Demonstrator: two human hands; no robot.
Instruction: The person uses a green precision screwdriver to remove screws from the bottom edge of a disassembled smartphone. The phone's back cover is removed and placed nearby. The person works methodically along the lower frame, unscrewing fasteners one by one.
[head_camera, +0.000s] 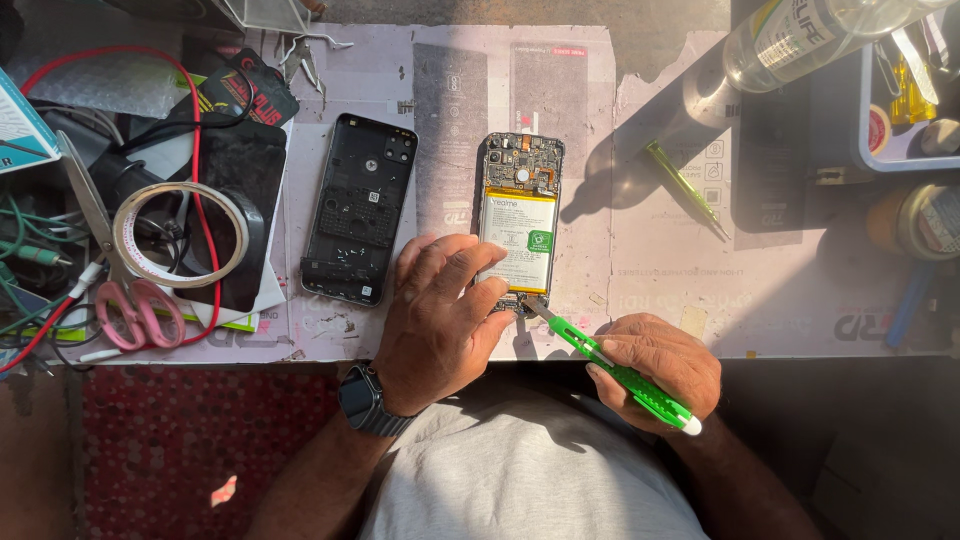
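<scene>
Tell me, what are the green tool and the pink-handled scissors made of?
The green tool in the right hand looks like glossy plastic with a thin bare metal tip. The scissors have shiny grey blades, likely steel, and smooth pink handles, probably plastic.

The opened phone (519, 222) shows a bare circuit board at its far end and a glossy white battery label. To its left lies a matt black plastic back cover (360, 208). The screwdriver (615, 372) has a glossy green plastic handle and a thin metal tip. The table mat (640, 250) looks pale, scuffed and worn. At the far left, scissors (115, 270) have metal blades and smooth pink plastic grips.
</scene>
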